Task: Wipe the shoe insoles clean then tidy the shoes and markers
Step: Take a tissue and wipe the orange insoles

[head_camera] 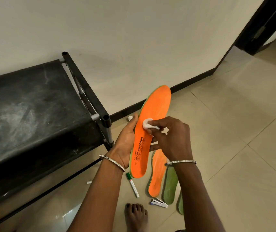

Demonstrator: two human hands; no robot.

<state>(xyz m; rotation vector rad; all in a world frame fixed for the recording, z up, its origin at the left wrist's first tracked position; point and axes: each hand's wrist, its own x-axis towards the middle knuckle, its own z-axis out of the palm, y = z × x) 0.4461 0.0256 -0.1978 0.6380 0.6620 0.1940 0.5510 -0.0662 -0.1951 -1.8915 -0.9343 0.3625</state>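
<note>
The floor (234, 131) carries a black rack (33, 101) along its left wall edge. Off the rack's near-right corner the orange insole (157, 104) is held up, print showing. Its long axis runs from the heel near the person to the toe, away and slightly right. Spare insoles (157, 174) lie on the floor beneath. The left hand (127, 141) curls round its left edge at the heel half. The right hand (172, 138) sits at mid-length. A marker (132, 185) lies below the heel. The cotton wad (146, 123), pinched by the right fingers, presses the middle. The toe lies beyond, likely the next stroke.

Slim studded silver left bangle (112, 162) and right bangle (180, 162) were worn; the foot (136, 215) was bare, nails painted dark.
</note>
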